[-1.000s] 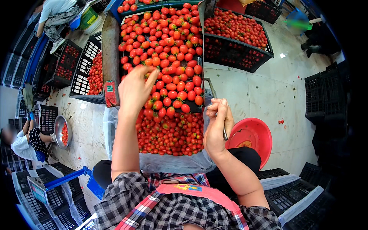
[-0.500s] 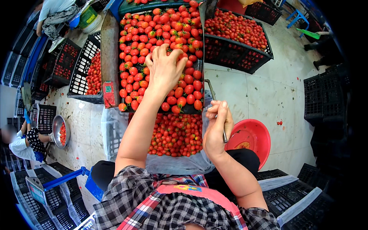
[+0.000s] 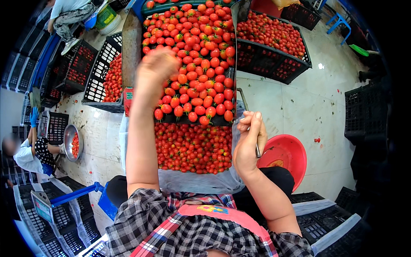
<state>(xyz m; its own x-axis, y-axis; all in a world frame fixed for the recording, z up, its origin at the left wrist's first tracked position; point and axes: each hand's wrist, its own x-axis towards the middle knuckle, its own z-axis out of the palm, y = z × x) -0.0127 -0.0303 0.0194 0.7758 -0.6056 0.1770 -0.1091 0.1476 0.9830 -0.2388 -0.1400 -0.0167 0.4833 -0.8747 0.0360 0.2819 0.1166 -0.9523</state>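
Small red tomatoes (image 3: 199,73) cover a sloping chute in front of me, some with green stems. My left hand (image 3: 155,68) is over the chute's left side, smeared by motion, so its fingers and anything in them cannot be made out. To the right of the chute, my right hand (image 3: 250,143) is closed round a thin bent metal rod (image 3: 242,97), whose upper end reaches the chute's side. Below the chute's lower edge, more tomatoes (image 3: 192,147) fill a container lined with clear plastic (image 3: 197,182).
A red basin (image 3: 295,158) stands on the floor at my right. Black crates of tomatoes (image 3: 274,60) flank the chute, and stacked black crates (image 3: 368,111) stand far right. At the left, a person (image 3: 30,150) sits by a metal bowl (image 3: 70,147); a blue frame (image 3: 77,195) is nearer.
My left hand has moved left across the tomatoes from the middle of the chute. My right hand keeps its hold on the rod. Tomatoes have left the chute's lower left corner.
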